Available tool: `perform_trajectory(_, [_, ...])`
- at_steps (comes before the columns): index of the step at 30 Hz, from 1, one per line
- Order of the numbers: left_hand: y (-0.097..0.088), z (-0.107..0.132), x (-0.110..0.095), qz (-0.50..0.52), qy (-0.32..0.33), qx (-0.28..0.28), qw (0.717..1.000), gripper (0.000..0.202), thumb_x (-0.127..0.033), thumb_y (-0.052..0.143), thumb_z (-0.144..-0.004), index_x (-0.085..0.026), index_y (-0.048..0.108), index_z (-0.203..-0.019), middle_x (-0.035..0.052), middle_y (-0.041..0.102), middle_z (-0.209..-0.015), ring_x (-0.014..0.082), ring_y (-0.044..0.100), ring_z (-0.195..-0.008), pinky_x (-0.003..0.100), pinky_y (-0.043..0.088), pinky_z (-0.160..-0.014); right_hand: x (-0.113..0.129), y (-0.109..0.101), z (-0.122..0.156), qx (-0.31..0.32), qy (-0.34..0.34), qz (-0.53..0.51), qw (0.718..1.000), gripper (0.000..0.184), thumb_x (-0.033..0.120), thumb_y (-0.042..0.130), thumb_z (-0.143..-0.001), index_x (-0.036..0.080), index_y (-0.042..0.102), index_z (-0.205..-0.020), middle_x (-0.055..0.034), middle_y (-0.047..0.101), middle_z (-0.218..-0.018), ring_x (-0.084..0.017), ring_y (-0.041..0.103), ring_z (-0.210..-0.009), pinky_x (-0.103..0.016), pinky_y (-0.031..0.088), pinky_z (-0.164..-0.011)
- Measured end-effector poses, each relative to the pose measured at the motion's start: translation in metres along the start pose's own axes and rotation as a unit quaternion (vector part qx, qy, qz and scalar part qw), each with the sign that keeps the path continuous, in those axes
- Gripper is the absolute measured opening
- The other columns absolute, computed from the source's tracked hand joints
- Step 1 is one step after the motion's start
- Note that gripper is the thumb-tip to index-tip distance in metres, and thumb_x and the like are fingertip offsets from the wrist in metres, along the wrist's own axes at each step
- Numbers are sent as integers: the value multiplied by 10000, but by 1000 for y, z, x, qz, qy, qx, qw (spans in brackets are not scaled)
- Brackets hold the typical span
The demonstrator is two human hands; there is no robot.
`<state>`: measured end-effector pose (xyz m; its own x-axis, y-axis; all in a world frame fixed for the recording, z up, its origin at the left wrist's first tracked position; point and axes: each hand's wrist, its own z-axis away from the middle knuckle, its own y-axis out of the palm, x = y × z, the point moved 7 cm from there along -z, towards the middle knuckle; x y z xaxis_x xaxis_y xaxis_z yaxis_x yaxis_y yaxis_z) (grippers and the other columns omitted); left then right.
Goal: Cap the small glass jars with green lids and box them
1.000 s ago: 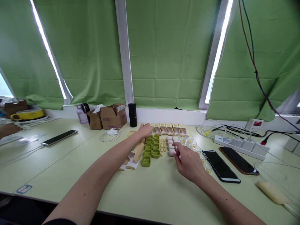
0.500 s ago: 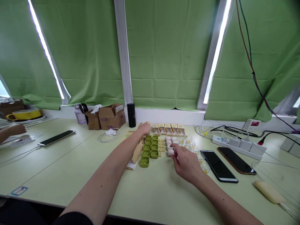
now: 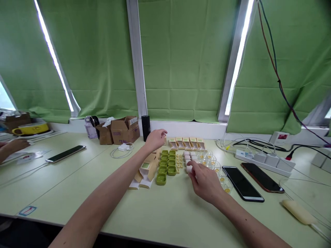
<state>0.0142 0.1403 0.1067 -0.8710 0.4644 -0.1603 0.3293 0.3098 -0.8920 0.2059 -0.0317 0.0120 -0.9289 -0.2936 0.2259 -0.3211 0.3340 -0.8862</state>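
My left hand [image 3: 155, 138] is lifted a little above the table at the left end of a row of small tan boxes [image 3: 187, 144]. Its fingers curl around what looks like one such box. My right hand [image 3: 204, 181] pinches a pale pink block [image 3: 189, 168] at the near end of a cluster of pink blocks [image 3: 190, 156]. Between my hands sit several small green trays [image 3: 167, 165] in two columns. Tan cartons [image 3: 146, 170] lie to their left under my left forearm. Clear cups with yellow contents [image 3: 214, 164] sit just right of my right hand.
Two phones [image 3: 243, 187] [image 3: 262, 177] and a power strip [image 3: 263, 159] with cables lie to the right. At the back stand a black cylinder [image 3: 145, 127] and open cardboard boxes [image 3: 125, 129]. Another phone [image 3: 65, 153] and another person's hand [image 3: 12, 146] are at the far left.
My left hand has lifted off the table at the end of the box row. My right hand has drawn slightly nearer, closing on the pink block.
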Motion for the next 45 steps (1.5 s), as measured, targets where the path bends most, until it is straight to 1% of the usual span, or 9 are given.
perform_trajectory(4, [-18,66,-26,9,41,15,999,334,-261,451,-1004,-237,742,-1165,51,814,-1051,234,746,-956,312,547,-808,7,11,3,29,-12,-3,1000,257,201,525,-979,247,556,-1231,-63,753,-1083,-254,700,-953,-315,295,-669])
perform_trajectory(8, [-5,126,-39,-86,51,111,989,240,-246,537,-940,-250,769,-998,70,813,-932,283,753,-864,344,519,-729,14,23,6,66,-27,-1,997,278,209,541,-972,249,571,-1245,-61,767,-1068,-245,710,-911,-319,296,-663])
perform_trajectory(13, [12,159,-32,-126,34,158,979,195,-333,590,-946,-248,763,-974,97,805,-891,318,764,-872,355,501,-722,20,32,10,86,-49,6,995,228,191,546,-948,227,612,-1164,-67,779,-990,-249,711,-889,-319,305,-651])
perform_trajectory(20, [32,168,-25,-125,32,174,976,149,-326,641,-908,-244,760,-945,100,812,-917,341,770,-906,368,485,-741,21,37,12,97,-55,-1,994,189,184,562,-932,224,654,-1092,-66,786,-965,-247,714,-895,-313,338,-667])
perform_trajectory(30, [43,174,-37,-148,53,188,970,156,-240,580,-927,-214,716,-855,121,793,-867,343,761,-819,372,482,-686,23,34,12,100,-58,-22,993,152,172,573,-942,227,664,-1050,-47,789,-967,-234,712,-894,-307,346,-680])
perform_trajectory(34, [39,172,-50,-141,76,177,971,131,-217,580,-917,-214,695,-852,111,776,-816,332,751,-772,362,469,-651,19,32,11,93,-39,-41,994,181,211,599,-950,224,659,-1121,-51,778,-949,-239,709,-889,-308,360,-678])
perform_trajectory(37, [33,164,-64,-139,100,159,972,113,-162,593,-870,-220,689,-864,105,767,-799,323,743,-754,360,462,-639,13,31,9,72,-22,-71,995,228,231,618,-947,227,649,-1173,-55,766,-1028,-231,706,-900,-306,395,-694])
perform_trajectory(41, [30,145,-86,-110,137,132,976,111,-126,620,-831,-223,674,-841,92,756,-789,292,735,-755,343,468,-650,1,31,4,16,-10,-124,992,375,240,626,-947,241,580,-1319,-63,738,-1141,-215,697,-901,-331,477,-762])
perform_trajectory(45, [39,131,-102,-93,175,115,973,148,-86,630,-799,-213,665,-866,99,748,-792,275,719,-729,346,489,-660,-10,28,0,-46,-11,-177,983,452,238,644,-936,249,535,-1375,-76,701,-1218,-210,690,-913,-370,535,-822])
